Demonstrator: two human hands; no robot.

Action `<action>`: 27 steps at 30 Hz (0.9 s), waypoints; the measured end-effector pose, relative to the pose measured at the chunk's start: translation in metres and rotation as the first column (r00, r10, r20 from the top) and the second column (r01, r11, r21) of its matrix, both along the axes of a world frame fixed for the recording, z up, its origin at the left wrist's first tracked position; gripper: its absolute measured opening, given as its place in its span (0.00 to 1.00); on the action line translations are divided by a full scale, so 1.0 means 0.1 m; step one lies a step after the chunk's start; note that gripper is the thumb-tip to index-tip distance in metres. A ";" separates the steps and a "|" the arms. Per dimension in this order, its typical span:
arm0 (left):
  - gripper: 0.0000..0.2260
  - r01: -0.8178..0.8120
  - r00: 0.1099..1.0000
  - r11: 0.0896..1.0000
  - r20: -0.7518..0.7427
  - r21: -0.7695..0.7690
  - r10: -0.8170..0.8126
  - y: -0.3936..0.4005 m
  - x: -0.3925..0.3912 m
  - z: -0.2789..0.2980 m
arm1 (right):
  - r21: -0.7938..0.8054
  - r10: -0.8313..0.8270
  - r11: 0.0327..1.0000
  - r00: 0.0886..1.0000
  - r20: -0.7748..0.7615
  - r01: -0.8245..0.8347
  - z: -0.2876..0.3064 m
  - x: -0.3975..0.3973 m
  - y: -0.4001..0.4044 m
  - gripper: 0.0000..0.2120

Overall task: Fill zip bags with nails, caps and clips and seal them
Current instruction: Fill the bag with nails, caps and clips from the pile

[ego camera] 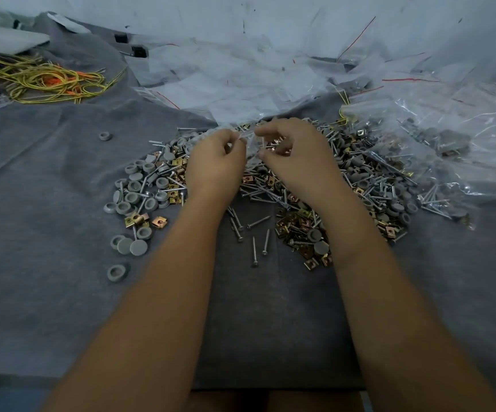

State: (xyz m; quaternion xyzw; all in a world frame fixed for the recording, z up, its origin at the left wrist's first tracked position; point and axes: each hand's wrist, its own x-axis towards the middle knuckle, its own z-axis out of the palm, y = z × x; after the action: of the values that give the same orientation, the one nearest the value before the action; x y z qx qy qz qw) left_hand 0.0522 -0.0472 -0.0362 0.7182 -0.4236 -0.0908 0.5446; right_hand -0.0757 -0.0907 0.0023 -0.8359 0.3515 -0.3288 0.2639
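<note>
My left hand (215,163) and my right hand (295,156) hover over the middle of the pile, both pinching a small clear zip bag (251,144) held between them. Its contents are too blurred to make out. Under and around the hands lies a heap of silver nails (263,191), grey round caps (135,197) and brass-coloured clips (298,228) on the grey cloth (47,185). A few nails (254,246) lie loose at the heap's near edge.
Empty clear zip bags (226,81) with red seal lines are piled at the back. Filled bags (454,141) lie in a heap at the right. A tangle of yellow and orange wire (47,80) sits at the back left. One stray cap (105,136) lies apart.
</note>
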 end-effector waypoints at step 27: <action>0.12 0.007 0.994 0.999 -0.108 -0.047 -0.013 -0.05 0.05 -0.07 | -0.201 -0.084 0.979 0.852 -0.517 -0.025 -0.15 -0.05 -0.12 0.06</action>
State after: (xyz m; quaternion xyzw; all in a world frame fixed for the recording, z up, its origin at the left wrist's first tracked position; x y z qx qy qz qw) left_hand 0.0569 -0.0521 -0.0429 0.6970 -0.3989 -0.1225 0.5831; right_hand -0.0809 -0.1022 -0.0128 -0.9104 0.3879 -0.1268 0.0677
